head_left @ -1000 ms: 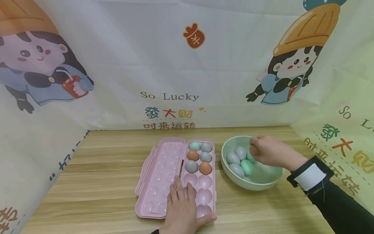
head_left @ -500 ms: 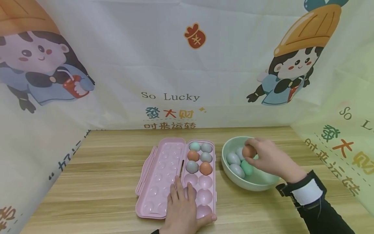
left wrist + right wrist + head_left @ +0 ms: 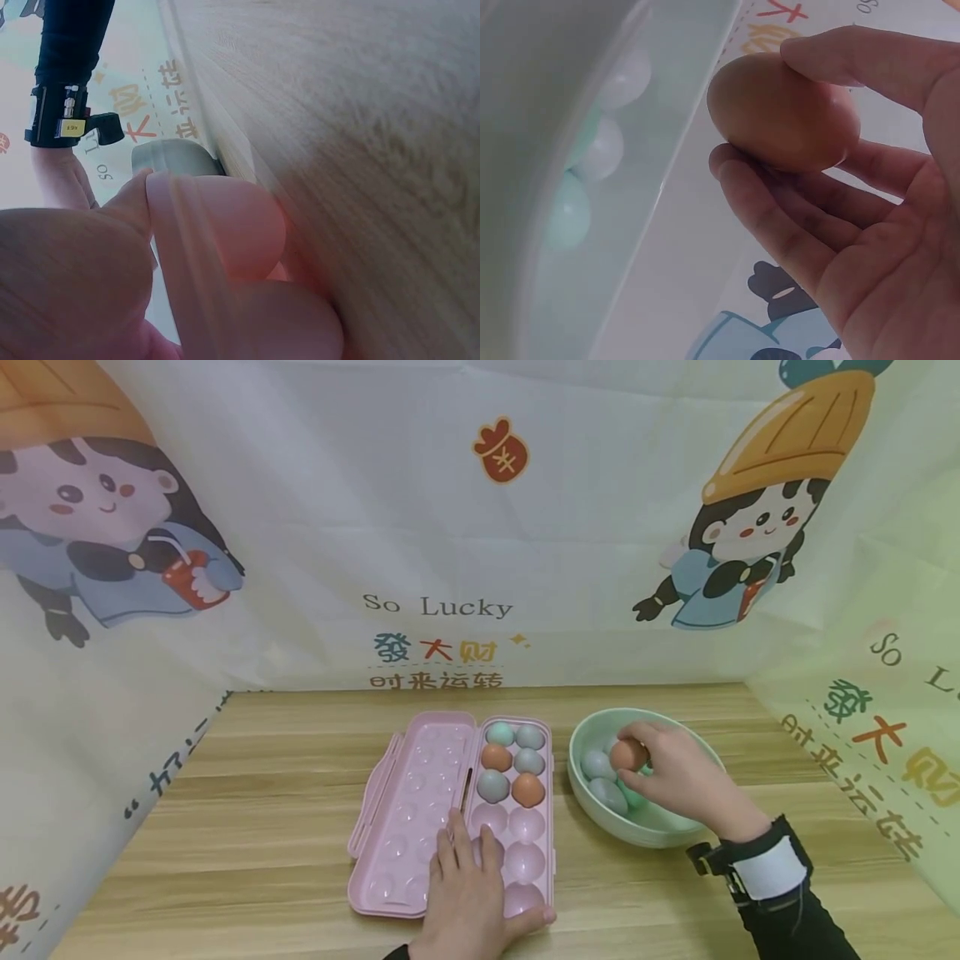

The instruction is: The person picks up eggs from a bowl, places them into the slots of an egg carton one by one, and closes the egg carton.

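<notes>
My right hand (image 3: 678,774) pinches a brown egg (image 3: 628,755) between thumb and fingers, above the pale green bowl (image 3: 600,818). In the right wrist view the egg (image 3: 784,112) is held clear of the bowl's rim, thumb on one side and fingers on the other. Grey-blue eggs (image 3: 597,764) and green eggs lie in the bowl, partly hidden by the hand. My left hand (image 3: 468,889) rests with extended fingers on the near end of the pink egg carton (image 3: 416,802), its thumb at the right edge. Green, grey and brown eggs (image 3: 528,789) fill the far cups.
The carton's lid lies folded back to the left, and several near cups (image 3: 525,862) hold no egg. Both things stand on a wooden table (image 3: 247,827). A printed cloth (image 3: 420,527) hangs behind and at the sides.
The right hand has lifted the brown egg out from among the others and moved slightly left with it. The left hand has stayed in place on the carton.
</notes>
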Available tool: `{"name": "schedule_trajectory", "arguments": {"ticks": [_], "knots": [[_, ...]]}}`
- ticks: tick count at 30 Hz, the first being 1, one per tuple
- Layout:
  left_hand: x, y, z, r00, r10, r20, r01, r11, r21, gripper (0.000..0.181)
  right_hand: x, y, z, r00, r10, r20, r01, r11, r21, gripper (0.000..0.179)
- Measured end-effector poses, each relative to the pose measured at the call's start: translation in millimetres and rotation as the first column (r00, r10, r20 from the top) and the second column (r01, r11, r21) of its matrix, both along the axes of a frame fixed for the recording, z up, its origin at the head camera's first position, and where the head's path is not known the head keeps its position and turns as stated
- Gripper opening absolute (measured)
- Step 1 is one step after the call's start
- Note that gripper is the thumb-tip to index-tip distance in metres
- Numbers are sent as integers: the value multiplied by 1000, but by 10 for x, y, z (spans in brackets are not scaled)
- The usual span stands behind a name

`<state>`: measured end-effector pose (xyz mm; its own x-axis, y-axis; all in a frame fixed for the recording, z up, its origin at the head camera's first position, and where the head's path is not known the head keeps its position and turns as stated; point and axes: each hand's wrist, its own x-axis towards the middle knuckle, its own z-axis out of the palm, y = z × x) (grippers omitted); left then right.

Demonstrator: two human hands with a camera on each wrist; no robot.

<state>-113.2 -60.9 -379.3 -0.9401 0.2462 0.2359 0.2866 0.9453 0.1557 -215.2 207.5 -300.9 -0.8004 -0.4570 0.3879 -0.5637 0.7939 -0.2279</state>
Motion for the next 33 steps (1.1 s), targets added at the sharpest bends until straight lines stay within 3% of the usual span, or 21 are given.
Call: {"name": "schedule_trajectory", "arguments": {"ticks": [7, 12, 19, 27, 33], "knots": [[8, -3, 7, 1000, 4, 14, -4, 1000, -17, 116, 42, -143, 20, 999, -41, -17, 40, 997, -69, 37], [13, -4, 19, 999, 4, 44, -3, 1000, -29, 117, 59, -258, 56, 1000, -3, 4, 3, 995, -96, 39], [15, -13, 32, 999, 2, 35, 0, 999, -38, 117, 110, -367, 65, 999, 32, 6, -31, 994, -106, 39], [17, -16, 8, 1000, -2, -22, 1, 999, -42, 119, 130, -590, -70, 993, 121, -15, -122, 985, -125, 39], [21, 1, 11, 999, 18, -37, -20, 999, -50, 126, 157, -812, -194, 974, 226, 2, -225, 972, -61, 40]]}}
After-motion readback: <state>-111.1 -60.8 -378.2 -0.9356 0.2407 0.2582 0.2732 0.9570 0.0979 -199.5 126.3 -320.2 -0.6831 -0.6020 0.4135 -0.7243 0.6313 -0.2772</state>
